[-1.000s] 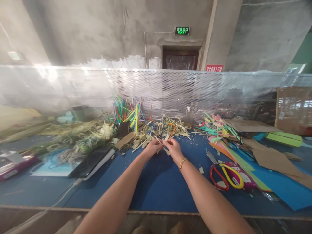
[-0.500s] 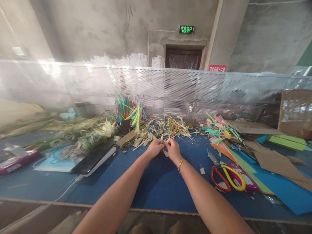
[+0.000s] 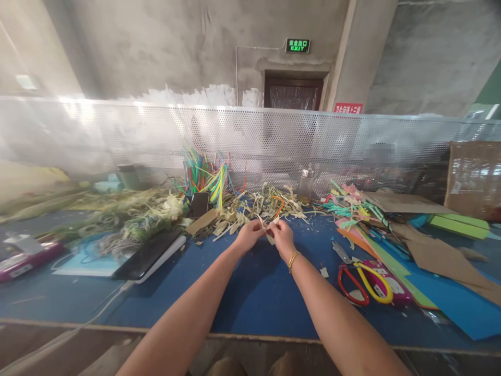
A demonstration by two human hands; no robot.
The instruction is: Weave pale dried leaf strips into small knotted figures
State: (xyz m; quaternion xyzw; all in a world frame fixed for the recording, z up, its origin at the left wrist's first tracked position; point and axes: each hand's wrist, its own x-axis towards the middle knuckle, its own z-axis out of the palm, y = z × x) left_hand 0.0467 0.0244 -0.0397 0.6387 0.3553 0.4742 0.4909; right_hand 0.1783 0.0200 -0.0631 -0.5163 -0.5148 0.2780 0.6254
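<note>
My left hand (image 3: 248, 236) and my right hand (image 3: 282, 236) meet above the blue table (image 3: 250, 292), fingers pinched on a pale leaf strip (image 3: 267, 230) held between them. A gold bracelet (image 3: 293, 259) circles my right wrist. Just beyond the hands lies a heap of pale cut strips (image 3: 258, 206). How the strip is folded between the fingertips is too small to make out.
Scissors with red and yellow handles (image 3: 362, 284) lie to the right, beside coloured paper sheets (image 3: 442, 284) and cardboard (image 3: 442, 256). A bundle of coloured straws (image 3: 203, 177), a dark tablet (image 3: 148, 256) and a small jar (image 3: 306, 183) stand before a perforated metal screen (image 3: 156, 136).
Both hands stay together on the strip, shifting only slightly. The camera view has drifted a little.
</note>
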